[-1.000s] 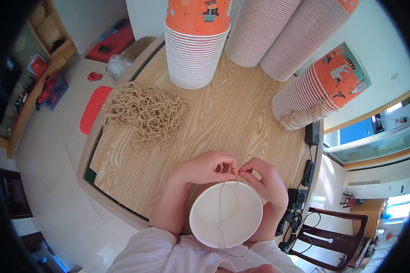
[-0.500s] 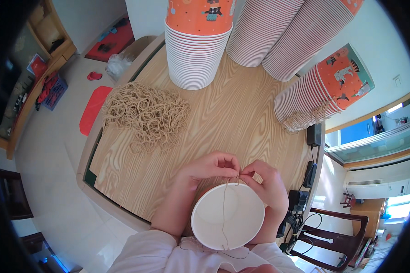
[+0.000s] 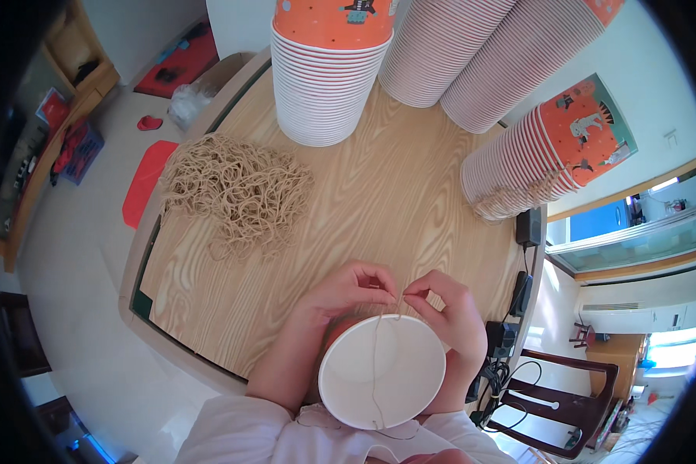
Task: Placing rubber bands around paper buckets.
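Both forearms enter from the near edge. The left hand (image 3: 346, 290) and right hand (image 3: 450, 308) sit close together, thumb and forefinger of each pinched, fingertips nearly meeting.

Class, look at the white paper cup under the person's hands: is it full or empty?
Empty. The paper cup shows a bare white inside, with only a thin string running across its mouth.

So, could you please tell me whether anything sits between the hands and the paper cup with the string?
Nothing visible does. The left hand and right hand are already at the far rim of the white paper cup, pinching the thin string that runs across its open mouth.
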`<state>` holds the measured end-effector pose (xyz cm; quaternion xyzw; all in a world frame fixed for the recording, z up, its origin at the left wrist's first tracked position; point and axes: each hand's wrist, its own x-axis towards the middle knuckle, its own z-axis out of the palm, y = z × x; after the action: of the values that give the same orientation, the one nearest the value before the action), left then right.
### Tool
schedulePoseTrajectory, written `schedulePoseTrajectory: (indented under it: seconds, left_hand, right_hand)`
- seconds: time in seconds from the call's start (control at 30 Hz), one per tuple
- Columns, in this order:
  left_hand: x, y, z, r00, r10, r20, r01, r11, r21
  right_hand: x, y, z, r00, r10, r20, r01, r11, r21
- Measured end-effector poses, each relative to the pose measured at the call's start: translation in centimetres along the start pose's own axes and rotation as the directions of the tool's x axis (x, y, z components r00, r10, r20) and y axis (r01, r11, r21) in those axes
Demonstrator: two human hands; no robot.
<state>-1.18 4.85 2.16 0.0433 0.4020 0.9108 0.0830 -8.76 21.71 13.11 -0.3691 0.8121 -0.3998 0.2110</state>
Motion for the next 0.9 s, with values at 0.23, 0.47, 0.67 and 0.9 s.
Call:
schedulePoseTrajectory:
  seconds: [0.23, 0.47, 0.67, 0.9]
  left_hand:
    - [-0.1, 0.3, 0.0, 0.995, 0.101, -0.001, -0.100, 0.986, 0.131]
    - [-0.4, 0.0, 0.1, 0.974, 0.227, 0.005, -0.225, 0.963, 0.148]
    - [-0.5, 0.5, 0.6, 0.977, 0.215, -0.005, -0.211, 0.963, 0.166]
    - [-0.4, 0.8, 0.6, 0.978, 0.198, 0.067, -0.208, 0.956, 0.208]
  right_hand:
    - [0.0, 0.8, -0.8, 0.993, -0.028, 0.114, 0.023, 0.999, 0.042]
    - [0.4, 1.1, -1.2, 0.963, 0.016, 0.269, -0.052, 0.991, 0.127]
    - [0.7, 1.8, -0.7, 0.958, -0.074, 0.276, 0.033, 0.988, 0.152]
    - [0.6, 1.9, -0.5, 0.960, -0.027, 0.278, -0.018, 0.988, 0.157]
